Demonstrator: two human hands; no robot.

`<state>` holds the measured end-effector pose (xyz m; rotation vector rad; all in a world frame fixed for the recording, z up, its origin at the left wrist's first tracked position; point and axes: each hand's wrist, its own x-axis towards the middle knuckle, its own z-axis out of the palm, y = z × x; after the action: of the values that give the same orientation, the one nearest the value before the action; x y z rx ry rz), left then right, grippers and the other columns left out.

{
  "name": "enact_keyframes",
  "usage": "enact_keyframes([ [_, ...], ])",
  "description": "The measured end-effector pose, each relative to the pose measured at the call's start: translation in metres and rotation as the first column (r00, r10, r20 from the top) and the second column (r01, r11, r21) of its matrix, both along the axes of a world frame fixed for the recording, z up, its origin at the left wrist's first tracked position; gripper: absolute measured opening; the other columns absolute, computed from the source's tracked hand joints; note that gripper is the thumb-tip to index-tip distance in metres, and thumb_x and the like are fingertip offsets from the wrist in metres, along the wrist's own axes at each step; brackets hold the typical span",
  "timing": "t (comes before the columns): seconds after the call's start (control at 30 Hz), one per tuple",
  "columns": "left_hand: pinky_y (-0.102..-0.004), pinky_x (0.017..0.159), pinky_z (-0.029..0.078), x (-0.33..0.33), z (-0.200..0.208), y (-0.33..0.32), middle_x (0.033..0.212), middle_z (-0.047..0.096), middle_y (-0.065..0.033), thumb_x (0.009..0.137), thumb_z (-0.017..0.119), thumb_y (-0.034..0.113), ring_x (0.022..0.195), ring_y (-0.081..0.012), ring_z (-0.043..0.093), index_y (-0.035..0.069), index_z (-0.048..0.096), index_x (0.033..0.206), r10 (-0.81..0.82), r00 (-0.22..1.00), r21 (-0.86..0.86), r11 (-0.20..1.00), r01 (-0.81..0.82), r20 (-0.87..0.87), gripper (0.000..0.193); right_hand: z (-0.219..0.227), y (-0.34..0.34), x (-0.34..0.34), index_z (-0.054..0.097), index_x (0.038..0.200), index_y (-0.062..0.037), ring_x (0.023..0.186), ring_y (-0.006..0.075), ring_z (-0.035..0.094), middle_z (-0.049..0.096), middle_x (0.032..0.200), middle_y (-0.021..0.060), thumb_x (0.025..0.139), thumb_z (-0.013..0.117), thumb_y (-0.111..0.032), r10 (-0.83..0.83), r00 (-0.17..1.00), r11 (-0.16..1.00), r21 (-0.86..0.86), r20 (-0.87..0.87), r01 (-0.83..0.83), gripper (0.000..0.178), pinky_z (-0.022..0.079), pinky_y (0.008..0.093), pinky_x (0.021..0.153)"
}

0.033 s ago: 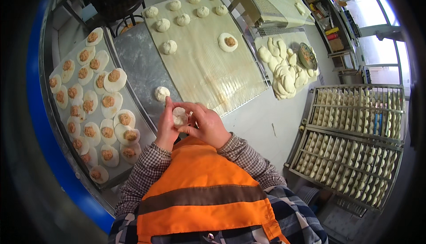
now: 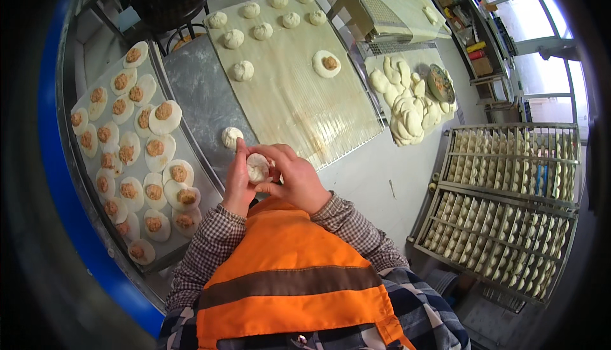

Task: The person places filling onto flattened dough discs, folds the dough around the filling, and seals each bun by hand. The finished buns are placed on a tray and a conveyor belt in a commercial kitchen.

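Observation:
Just above my orange apron, a round white bun of dough (image 2: pixel 258 168) sits between my hands, its top gathered into folds. My left hand (image 2: pixel 238 181) cups it from the left side, thumb pointing up. From the right, my right hand (image 2: pixel 298 177) curls its fingers round the dough's edge. A closed, pleated bun (image 2: pixel 232 137) lies on the dark metal tabletop right by my left fingertips. To the left, a tray (image 2: pixel 202 187) carries several flat dough rounds topped with orange-brown filling, such as one dough round (image 2: pixel 164 117) near its right edge.
Several pleated buns, one of them a bun (image 2: pixel 243 70), and one open dough round with filling (image 2: pixel 326 64) lie on a lined rack (image 2: pixel 286 89) ahead. Further right are heaped dough pieces (image 2: pixel 407 117) beside a filling bowl (image 2: pixel 440 84). Metal racks of buns (image 2: pixel 496 235) stand at right.

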<state>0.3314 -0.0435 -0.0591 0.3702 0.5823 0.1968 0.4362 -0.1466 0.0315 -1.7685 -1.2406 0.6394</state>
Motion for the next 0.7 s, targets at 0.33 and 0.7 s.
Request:
enact_keyframes([
  [0.33, -0.0460, 0.107, 0.032, 0.070, 0.002, 0.026, 0.133, 0.046, -0.0176, 0.094, 0.034, 0.065, 0.126, -0.0322, 0.044, 0.005, 0.029, 0.144, 0.379, 0.923, 0.296, 0.891, -0.344, -0.065, 0.079, -0.076, 0.116, 0.177, 0.058, 0.111, -0.0057, 0.073, 0.0294, 0.063, 0.059, 0.100, 0.0163, 0.074, 0.070, -0.008, -0.094, 0.957, 0.971, 0.238, 0.275, 0.027, 0.039, 0.052, 0.0374, 0.065],
  [0.7, -0.0331, 0.077, 0.050, 0.147, -0.026, -0.024, 0.091, 0.062, -0.0096, 0.100, 0.039, 0.051, 0.081, -0.0209, 0.060, 0.005, 0.057, 0.101, 0.428, 0.710, 0.371, 0.895, -0.246, -0.560, 0.050, -0.062, 0.080, 0.520, 0.061, 0.113, -0.0086, 0.074, 0.0242, 0.066, 0.065, 0.083, 0.0101, 0.075, 0.074, -0.012, -0.358, 0.925, 0.915, 0.243, 0.126, 0.321, 0.041, 0.053, 0.0366, 0.069],
])
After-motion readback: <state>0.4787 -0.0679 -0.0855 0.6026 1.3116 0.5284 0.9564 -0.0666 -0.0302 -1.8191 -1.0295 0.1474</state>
